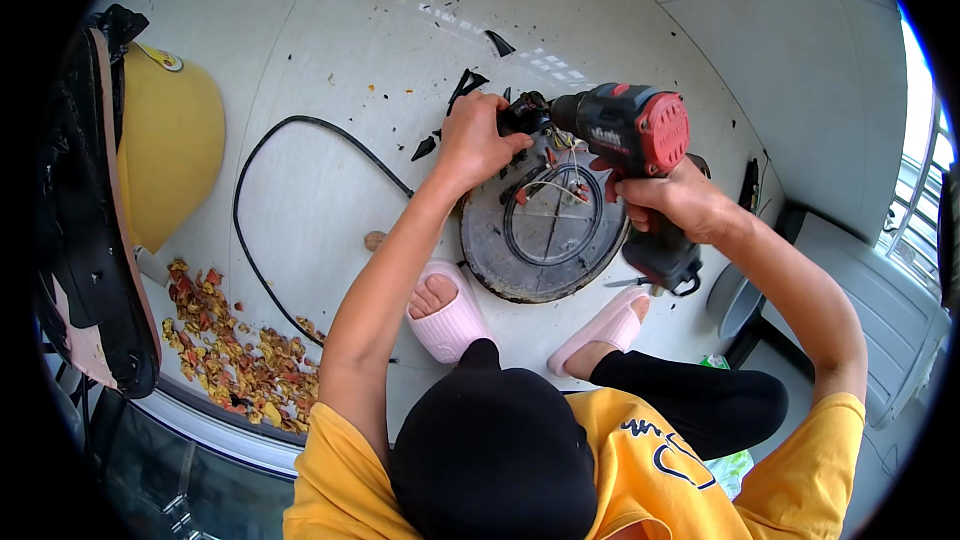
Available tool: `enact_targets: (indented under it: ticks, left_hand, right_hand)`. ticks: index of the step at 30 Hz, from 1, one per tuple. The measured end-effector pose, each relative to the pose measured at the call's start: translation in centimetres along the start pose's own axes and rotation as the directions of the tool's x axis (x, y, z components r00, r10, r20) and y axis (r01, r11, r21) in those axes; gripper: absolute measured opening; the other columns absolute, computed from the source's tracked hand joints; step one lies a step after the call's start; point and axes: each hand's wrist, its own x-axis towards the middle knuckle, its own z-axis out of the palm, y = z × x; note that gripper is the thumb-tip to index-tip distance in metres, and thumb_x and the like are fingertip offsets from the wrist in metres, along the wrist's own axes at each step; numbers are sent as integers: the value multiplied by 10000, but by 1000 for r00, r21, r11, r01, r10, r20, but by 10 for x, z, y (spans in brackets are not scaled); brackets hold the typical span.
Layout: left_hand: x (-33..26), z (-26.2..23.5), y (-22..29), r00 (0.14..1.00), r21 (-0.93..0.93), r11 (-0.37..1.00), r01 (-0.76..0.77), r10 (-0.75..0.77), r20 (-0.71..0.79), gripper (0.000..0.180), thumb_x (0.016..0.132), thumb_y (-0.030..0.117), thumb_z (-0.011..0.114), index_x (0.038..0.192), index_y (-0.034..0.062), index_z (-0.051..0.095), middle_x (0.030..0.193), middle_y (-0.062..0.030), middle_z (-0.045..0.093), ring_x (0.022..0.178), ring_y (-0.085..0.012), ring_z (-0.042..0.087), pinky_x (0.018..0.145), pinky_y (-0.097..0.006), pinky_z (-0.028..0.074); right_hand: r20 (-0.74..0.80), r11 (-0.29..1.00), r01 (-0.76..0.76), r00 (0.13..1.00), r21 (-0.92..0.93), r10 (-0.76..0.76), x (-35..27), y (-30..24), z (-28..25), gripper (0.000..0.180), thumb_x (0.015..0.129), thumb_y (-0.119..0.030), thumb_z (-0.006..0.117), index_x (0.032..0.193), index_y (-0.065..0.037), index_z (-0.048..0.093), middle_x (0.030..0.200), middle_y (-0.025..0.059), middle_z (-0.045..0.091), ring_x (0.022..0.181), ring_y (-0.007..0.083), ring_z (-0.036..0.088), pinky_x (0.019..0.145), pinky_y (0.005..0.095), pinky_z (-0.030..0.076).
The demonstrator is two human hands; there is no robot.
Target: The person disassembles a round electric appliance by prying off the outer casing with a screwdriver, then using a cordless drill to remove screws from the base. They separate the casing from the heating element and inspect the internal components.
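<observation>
A cordless drill (622, 128), black with a red rear end, lies level in my right hand (672, 198), which is wrapped round its handle. Its chuck points left at a black broken part (522, 116). My left hand (480, 143) grips that part between thumb and fingers; they hide some of it. Whether the drill's tip touches the part I cannot tell. Below both hands, a round grey base (548, 280) lies on the floor, with a black ring-shaped groove and loose wires (563, 144) near its upper edge.
A black cable (240, 175) loops over the floor to the left. Black plastic shards (466, 87) lie beyond my left hand. Dry peel pieces (245, 365) are heaped at lower left, near a yellow container (172, 145). A grey bowl (733, 300) stands right of my feet.
</observation>
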Motion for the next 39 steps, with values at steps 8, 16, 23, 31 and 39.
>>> enact_targets:
  ticks: [8, 16, 23, 31, 39]
  left_hand:
    - [-3, 4, -5, 998, -15, 999, -29, 28, -48, 478, 619, 221, 803, 983, -35, 628, 1016, -167, 593, 992, -331, 536, 866, -392, 442]
    - [-4, 3, -6, 997, -13, 999, -50, 49, -51, 461, 621, 211, 799, 974, -34, 631, 1001, -163, 594, 989, -324, 537, 865, -391, 442]
    - [-7, 2, -6, 995, 11, 998, -63, 64, -77, 454, 627, 193, 779, 981, -43, 621, 972, -174, 599, 966, -331, 548, 845, -388, 444]
    - [-9, 2, -3, 997, 6, 999, -44, 44, -60, 471, 627, 214, 783, 1003, -23, 627, 1012, -144, 593, 992, -320, 535, 856, -397, 442]
    - [-13, 4, -2, 996, 36, 999, -11, 14, -86, 494, 637, 250, 788, 1025, -1, 613, 1026, -134, 592, 998, -309, 536, 858, -402, 441]
  right_hand:
    - [-64, 925, -73, 992, 374, 104, -2, -8, 29, 326, 783, -89, 560, 1093, 8, 530, 835, 52, 546, 594, 96, 470, 523, 265, 437]
    - [198, 651, 305, 952, -694, -235, 12, -20, -27, 236, 681, -113, 674, 875, -9, 589, 719, 130, 591, 639, 241, 550, 657, 318, 479]
    - [474, -82, 467, 867, -880, -152, 36, -69, -47, 317, 575, -45, 713, 877, -40, 617, 788, 135, 623, 707, 311, 620, 678, 345, 515]
    - [672, -790, 347, 732, -505, -108, 42, -86, -51, 312, 659, 0, 704, 924, -64, 554, 740, 76, 557, 670, 192, 598, 653, 320, 496]
    - [538, -530, 333, 790, -780, -294, -4, -57, -58, 542, 572, 30, 730, 1075, -77, 556, 845, 88, 575, 767, 222, 606, 705, 334, 496]
